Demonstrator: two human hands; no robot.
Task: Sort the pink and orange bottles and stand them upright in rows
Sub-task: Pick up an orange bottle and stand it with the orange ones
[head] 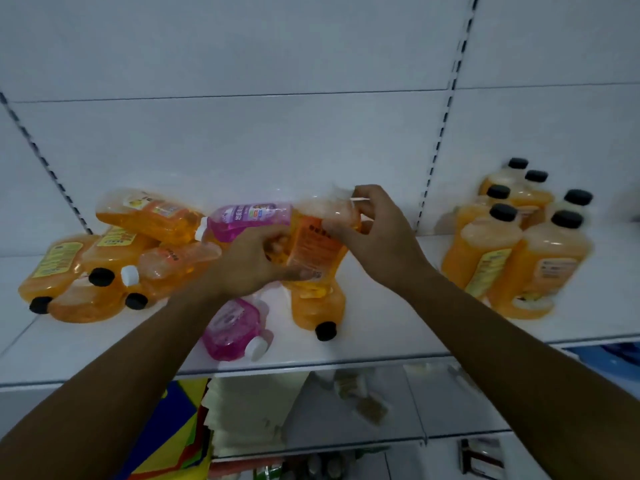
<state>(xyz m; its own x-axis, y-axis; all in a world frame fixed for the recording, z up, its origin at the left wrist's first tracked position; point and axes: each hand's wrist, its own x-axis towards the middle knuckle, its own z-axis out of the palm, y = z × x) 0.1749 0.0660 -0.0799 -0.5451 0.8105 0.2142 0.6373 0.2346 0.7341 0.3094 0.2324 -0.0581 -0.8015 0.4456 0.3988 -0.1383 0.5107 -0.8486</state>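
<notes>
Head view: the left hand (256, 261) and the right hand (374, 233) are both gripping one orange bottle (317, 251), which is lying tilted over the white shelf (381, 327), base toward the back panel. The left fingers are curling round its lower body; the right fingers are pinching its upper end. A pink bottle (251, 220) is lying just behind the left hand, touching the held bottle. Its label is showing writing, too blurred to read. A second pink bottle (233, 330) is lying near the front edge, below the left wrist. A pile of orange bottles (114, 258) is lying on its sides at the left, yellow labels facing up. A group of upright orange bottles (519, 244) with black caps is standing at the right, in rows, well apart from the hands. Bare shelf is lying between that group and the held bottle. A slotted upright (440, 133) is running up the white back panel. A lower shelf is holding blurred goods.
</notes>
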